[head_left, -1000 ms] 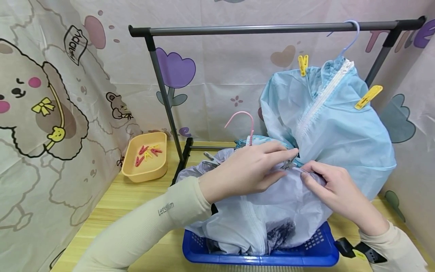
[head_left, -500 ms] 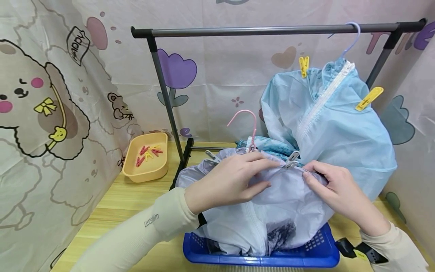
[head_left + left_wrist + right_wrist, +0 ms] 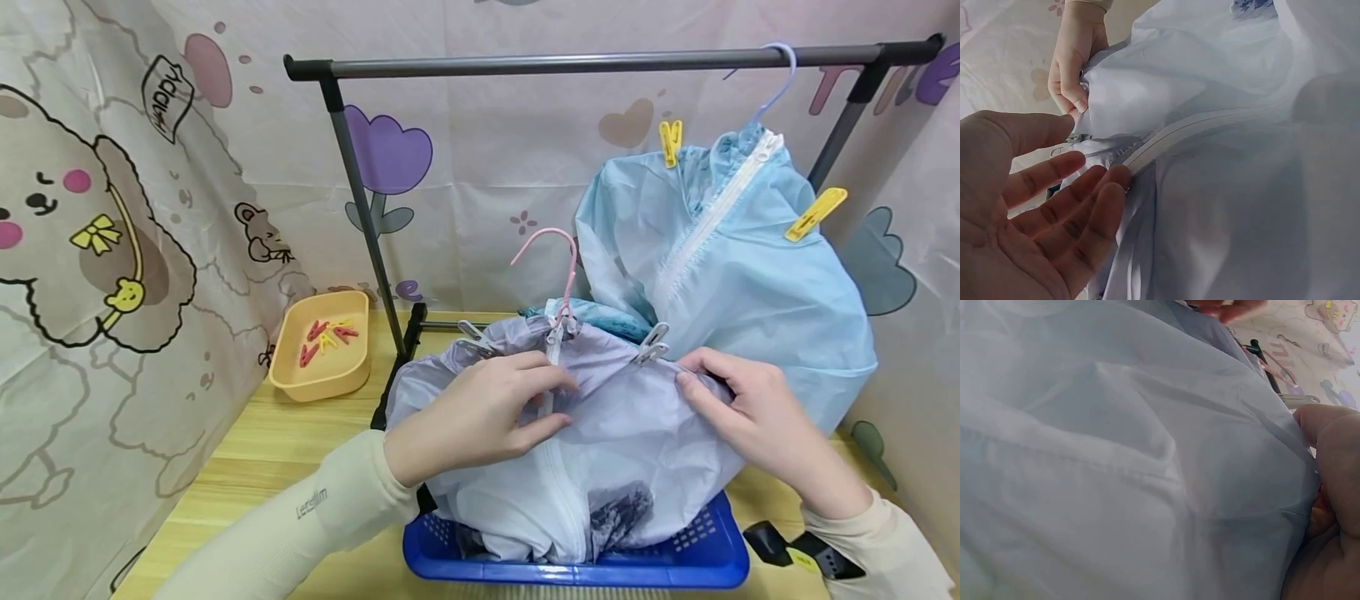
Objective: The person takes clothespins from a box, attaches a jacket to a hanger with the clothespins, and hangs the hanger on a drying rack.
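A pale lavender zip jacket [image 3: 637,433] lies bunched over a blue basket [image 3: 585,574], a pink hanger [image 3: 573,271] rising from its collar. Grey clothespins grip its two shoulders, the right clothespin [image 3: 651,346] and the left clothespin [image 3: 476,337]. My right hand [image 3: 761,421] pinches the shoulder fabric beside the right clothespin, thumb on the near side. Over the jacket's front, close to the white zipper [image 3: 558,467], my left hand [image 3: 480,404] has its fingers loosely spread. In the left wrist view that left hand [image 3: 1041,200] holds nothing, its fingertips overlapping the zipper.
A dark metal rack [image 3: 562,64] spans the back. From it hangs a light blue jacket [image 3: 750,292] with yellow clothespins [image 3: 816,214] on its shoulders. At left on the wooden table [image 3: 247,467] stands a yellow tray [image 3: 318,388] with several red and yellow clothespins.
My left hand has withdrawn leftward from the right grey clothespin to the zipper, leaving the clothespin on the fabric. The pink hanger has shifted slightly up and right. My right hand keeps its pinch.
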Tool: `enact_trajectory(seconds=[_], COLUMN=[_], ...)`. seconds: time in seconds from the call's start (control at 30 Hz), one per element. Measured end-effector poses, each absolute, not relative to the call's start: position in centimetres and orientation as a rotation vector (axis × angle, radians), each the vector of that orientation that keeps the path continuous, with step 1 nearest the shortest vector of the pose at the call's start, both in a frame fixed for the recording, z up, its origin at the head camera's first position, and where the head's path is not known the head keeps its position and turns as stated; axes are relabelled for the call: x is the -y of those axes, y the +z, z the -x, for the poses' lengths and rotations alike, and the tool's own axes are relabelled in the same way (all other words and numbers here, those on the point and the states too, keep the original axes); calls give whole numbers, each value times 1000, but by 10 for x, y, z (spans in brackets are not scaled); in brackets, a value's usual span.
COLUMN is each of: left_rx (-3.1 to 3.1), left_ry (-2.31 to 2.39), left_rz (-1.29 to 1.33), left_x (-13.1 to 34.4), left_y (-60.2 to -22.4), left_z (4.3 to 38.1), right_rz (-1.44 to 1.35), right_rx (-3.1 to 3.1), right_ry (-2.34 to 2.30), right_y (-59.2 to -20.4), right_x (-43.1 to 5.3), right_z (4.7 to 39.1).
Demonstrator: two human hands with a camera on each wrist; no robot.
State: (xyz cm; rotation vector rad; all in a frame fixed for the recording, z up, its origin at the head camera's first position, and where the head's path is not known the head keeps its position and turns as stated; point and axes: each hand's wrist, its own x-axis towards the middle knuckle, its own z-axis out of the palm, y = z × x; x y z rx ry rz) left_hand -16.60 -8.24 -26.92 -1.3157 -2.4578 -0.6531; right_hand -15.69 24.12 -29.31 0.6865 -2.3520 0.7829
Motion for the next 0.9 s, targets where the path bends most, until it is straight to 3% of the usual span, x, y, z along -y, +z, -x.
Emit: enact_trajectory(seconds=[0.9], left_rx=[2451], left_ry=[-918], left_rz=[859], left_x=[138], left_y=[-291], left_z=[158], right_rz=[-480], right_rx=[2349], right_ry=[903], right_y=[-249], right_x=[-259], right_z=[153])
